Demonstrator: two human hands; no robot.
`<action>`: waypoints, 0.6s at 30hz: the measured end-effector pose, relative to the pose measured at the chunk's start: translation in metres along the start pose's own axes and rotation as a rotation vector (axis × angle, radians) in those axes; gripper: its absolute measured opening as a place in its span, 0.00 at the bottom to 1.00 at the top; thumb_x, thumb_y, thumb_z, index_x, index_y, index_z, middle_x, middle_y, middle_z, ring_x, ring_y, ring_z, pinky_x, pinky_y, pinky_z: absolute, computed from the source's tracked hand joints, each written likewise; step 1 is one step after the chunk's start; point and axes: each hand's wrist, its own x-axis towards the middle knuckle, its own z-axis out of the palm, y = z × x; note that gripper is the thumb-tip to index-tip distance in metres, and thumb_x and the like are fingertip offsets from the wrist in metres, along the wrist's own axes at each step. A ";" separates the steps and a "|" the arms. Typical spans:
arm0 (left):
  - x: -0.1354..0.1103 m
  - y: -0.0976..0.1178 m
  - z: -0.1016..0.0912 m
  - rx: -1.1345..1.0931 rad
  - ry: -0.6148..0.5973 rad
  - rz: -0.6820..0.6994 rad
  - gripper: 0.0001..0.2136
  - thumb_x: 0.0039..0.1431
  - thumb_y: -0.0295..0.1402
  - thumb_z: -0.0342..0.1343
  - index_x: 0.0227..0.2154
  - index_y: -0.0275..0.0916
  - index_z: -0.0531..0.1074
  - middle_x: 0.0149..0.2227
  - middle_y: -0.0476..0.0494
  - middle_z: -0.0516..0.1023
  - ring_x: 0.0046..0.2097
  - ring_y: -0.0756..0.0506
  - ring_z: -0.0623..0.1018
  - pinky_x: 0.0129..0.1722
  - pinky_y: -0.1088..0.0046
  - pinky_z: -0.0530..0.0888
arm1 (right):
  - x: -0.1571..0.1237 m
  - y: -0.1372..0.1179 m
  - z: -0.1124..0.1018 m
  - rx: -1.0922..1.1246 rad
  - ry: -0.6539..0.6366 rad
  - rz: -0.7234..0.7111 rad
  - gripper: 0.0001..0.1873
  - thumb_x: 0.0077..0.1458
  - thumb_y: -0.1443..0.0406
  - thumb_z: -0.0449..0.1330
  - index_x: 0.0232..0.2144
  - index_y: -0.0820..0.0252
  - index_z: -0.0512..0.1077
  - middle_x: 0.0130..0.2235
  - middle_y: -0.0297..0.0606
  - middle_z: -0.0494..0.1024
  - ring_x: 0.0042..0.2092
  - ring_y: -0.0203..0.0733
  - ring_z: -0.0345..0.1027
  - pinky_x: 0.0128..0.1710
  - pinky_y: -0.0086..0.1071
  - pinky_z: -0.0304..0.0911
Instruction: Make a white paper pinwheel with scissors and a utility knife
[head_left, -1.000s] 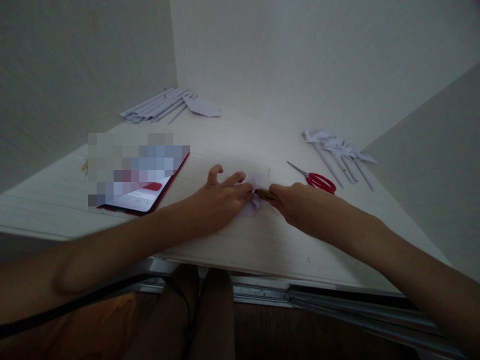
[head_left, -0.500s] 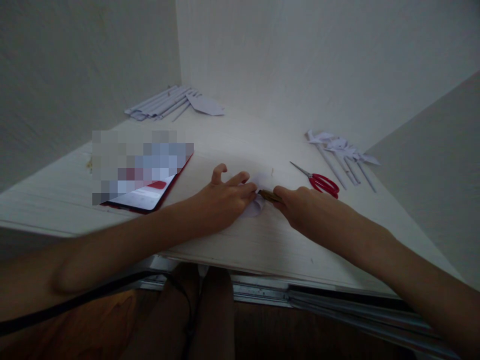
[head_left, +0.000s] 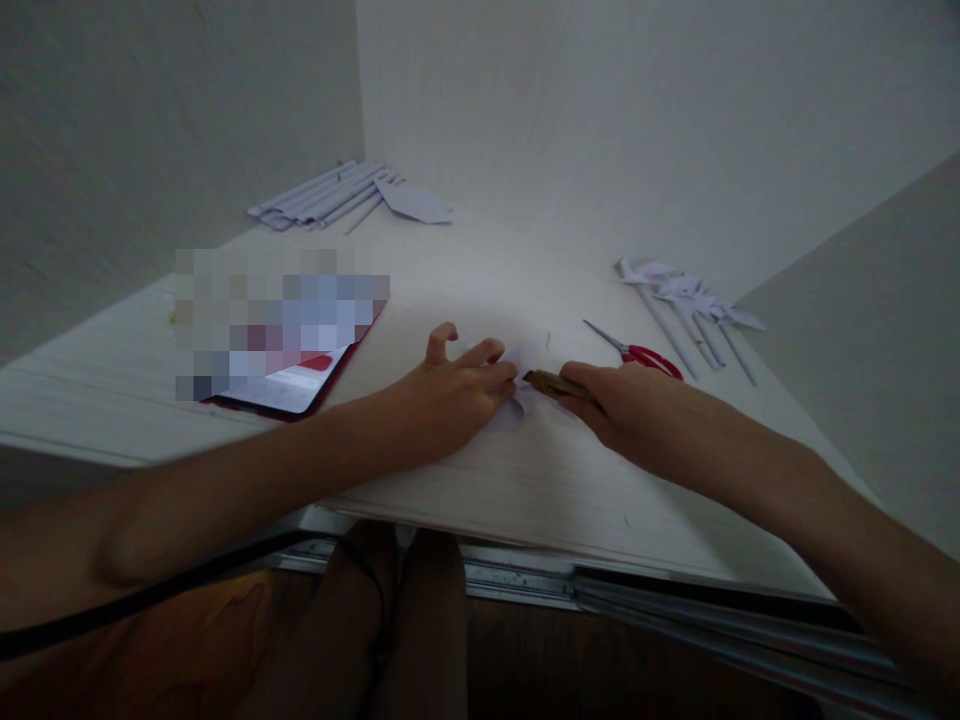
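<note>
My left hand (head_left: 450, 390) lies on the white table (head_left: 525, 480) with its fingertips pressing down a small folded white paper piece (head_left: 517, 400); the index finger is curled up. My right hand (head_left: 622, 405) is closed round a thin brown stick-like tool (head_left: 551, 383) whose tip points at the paper, just right of my left fingertips. What the tool is cannot be made out in the dim light.
Red-handled scissors (head_left: 637, 355) lie just beyond my right hand. Several paper pinwheels on rolled sticks (head_left: 686, 300) lie at the right. A bundle of rolled paper sticks (head_left: 322, 195) and a folded sheet (head_left: 416, 203) lie in the far corner. A red-cased phone (head_left: 289, 385) rests at the left.
My right hand has drawn back a little to the right, so more of the brown tool shows. My left hand stays on the paper.
</note>
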 end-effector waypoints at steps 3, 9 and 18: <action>0.000 0.000 0.000 0.000 0.001 0.002 0.17 0.56 0.20 0.40 0.41 0.39 0.69 0.45 0.42 0.72 0.48 0.41 0.64 0.46 0.54 0.52 | 0.001 -0.001 0.002 0.001 0.004 -0.008 0.16 0.58 0.57 0.43 0.34 0.57 0.68 0.28 0.40 0.74 0.25 0.37 0.65 0.22 0.29 0.47; 0.000 0.000 0.001 0.007 0.021 0.001 0.17 0.56 0.20 0.40 0.41 0.39 0.70 0.44 0.42 0.72 0.48 0.41 0.64 0.47 0.55 0.52 | 0.002 -0.003 0.004 -0.007 -0.012 -0.027 0.16 0.58 0.58 0.43 0.35 0.59 0.68 0.28 0.41 0.74 0.24 0.37 0.65 0.22 0.29 0.47; 0.000 0.000 0.000 0.027 0.020 0.016 0.17 0.55 0.20 0.41 0.41 0.39 0.69 0.43 0.42 0.72 0.48 0.42 0.64 0.46 0.55 0.53 | 0.004 -0.004 0.004 -0.024 -0.032 -0.023 0.16 0.59 0.59 0.42 0.34 0.58 0.68 0.28 0.41 0.74 0.25 0.38 0.66 0.22 0.29 0.47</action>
